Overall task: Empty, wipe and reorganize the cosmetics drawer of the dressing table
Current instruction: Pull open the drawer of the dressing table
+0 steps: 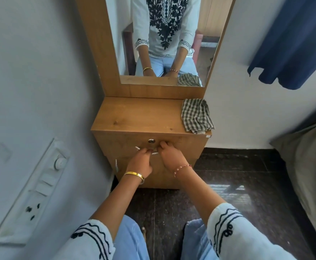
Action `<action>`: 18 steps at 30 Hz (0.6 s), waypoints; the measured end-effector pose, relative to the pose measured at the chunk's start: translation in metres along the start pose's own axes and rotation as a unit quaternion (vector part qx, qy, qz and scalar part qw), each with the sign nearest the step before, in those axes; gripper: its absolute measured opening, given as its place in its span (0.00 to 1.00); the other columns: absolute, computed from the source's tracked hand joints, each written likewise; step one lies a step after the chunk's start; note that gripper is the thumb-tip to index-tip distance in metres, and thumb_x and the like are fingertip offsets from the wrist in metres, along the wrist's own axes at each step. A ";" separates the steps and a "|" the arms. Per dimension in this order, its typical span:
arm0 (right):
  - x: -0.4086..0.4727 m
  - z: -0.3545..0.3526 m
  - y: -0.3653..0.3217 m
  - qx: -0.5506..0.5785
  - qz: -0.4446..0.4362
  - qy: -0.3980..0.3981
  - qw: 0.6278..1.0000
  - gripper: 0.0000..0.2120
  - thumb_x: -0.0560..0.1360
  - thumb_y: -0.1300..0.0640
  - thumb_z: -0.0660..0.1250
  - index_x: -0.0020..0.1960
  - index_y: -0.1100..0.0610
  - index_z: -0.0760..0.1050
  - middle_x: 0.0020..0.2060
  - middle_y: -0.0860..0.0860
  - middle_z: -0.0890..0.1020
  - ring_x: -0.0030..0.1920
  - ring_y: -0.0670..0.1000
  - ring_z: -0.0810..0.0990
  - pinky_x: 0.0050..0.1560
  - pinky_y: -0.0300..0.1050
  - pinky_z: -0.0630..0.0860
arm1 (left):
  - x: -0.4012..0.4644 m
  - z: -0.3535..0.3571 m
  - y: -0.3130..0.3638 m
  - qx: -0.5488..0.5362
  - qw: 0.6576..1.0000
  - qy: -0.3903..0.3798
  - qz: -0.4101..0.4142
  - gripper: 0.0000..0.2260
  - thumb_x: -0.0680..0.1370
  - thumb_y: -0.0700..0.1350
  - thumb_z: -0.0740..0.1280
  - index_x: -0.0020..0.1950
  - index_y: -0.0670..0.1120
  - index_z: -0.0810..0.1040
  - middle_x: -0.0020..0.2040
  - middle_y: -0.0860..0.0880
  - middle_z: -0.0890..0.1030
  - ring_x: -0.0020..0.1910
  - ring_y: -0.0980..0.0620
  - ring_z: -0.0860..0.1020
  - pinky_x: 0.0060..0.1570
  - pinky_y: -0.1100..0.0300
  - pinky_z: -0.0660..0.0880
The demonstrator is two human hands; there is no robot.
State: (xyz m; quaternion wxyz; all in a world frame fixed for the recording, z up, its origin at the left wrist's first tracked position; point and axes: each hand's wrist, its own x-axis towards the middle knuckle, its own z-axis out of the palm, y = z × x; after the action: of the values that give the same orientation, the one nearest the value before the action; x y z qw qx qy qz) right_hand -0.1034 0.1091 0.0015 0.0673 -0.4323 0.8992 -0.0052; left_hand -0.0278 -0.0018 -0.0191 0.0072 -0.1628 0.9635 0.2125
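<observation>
On wooden top, checked cloth — dark floor

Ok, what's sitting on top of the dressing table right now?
Only a checked cloth, crumpled at the right rear corner of the dressing table's top. The drawer below is shut, so its contents are hidden.

Your dressing table is honey-brown wood grain, the drawer front the same, with a silver handle and silver lock. The cloth on the worktop is grey-and-white check. Your sleeves are white with dark navy scalloped embroidery, trousers pale blue. There's a gold bangle and a red-and-white beaded bracelet. The curtain is navy, the floor dark speckled stone, the wall white.
</observation>
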 end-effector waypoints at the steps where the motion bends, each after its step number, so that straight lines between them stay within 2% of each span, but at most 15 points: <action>1: -0.004 0.000 -0.002 0.000 -0.005 0.004 1.000 0.15 0.78 0.64 0.54 0.63 0.61 0.68 0.60 0.57 0.68 0.60 0.58 0.69 0.48 0.54 0.76 | -0.005 0.000 -0.001 -0.005 1.000 0.004 0.001 0.25 0.71 0.35 0.60 0.68 0.45 0.68 0.65 0.46 0.71 0.62 0.44 0.71 0.58 0.53 0.71; 8: -0.065 0.016 -0.028 0.032 -0.015 0.038 0.999 0.14 0.77 0.64 0.56 0.62 0.61 0.69 0.59 0.57 0.68 0.56 0.57 0.71 0.49 0.52 0.76 | -0.073 0.016 0.001 -0.070 0.995 0.063 0.030 0.22 0.72 0.34 0.60 0.65 0.45 0.72 0.63 0.47 0.74 0.63 0.46 0.71 0.61 0.55 0.70; 11: -0.090 0.020 -0.039 0.038 -0.016 0.034 0.999 0.13 0.76 0.65 0.56 0.60 0.61 0.70 0.59 0.57 0.69 0.55 0.58 0.71 0.50 0.52 0.75 | -0.101 0.021 0.007 -0.075 0.992 0.100 0.019 0.18 0.72 0.36 0.61 0.60 0.44 0.76 0.58 0.46 0.78 0.58 0.45 0.74 0.56 0.55 0.73; 15: -0.117 0.021 -0.049 0.069 -0.013 0.017 0.997 0.15 0.76 0.66 0.55 0.62 0.61 0.69 0.60 0.56 0.68 0.58 0.57 0.70 0.53 0.52 0.75 | -0.125 0.017 0.010 -0.091 0.990 0.103 0.004 0.11 0.74 0.39 0.61 0.53 0.43 0.80 0.50 0.45 0.80 0.52 0.44 0.77 0.51 0.54 0.74; 18: -0.124 0.009 -0.056 0.104 -0.016 0.012 0.994 0.15 0.76 0.65 0.57 0.61 0.60 0.70 0.56 0.56 0.73 0.57 0.57 0.72 0.54 0.50 0.74 | -0.133 0.003 0.011 -0.148 0.980 0.132 0.019 0.09 0.76 0.40 0.62 0.52 0.41 0.80 0.48 0.43 0.82 0.47 0.43 0.79 0.48 0.53 0.76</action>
State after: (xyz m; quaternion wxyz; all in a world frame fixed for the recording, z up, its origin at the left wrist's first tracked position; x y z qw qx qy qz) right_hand 0.0176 0.1713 0.0107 0.1011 -0.4374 0.8874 -0.1051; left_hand 0.0944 0.0500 -0.0058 -0.1478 -0.1700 0.9169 0.3295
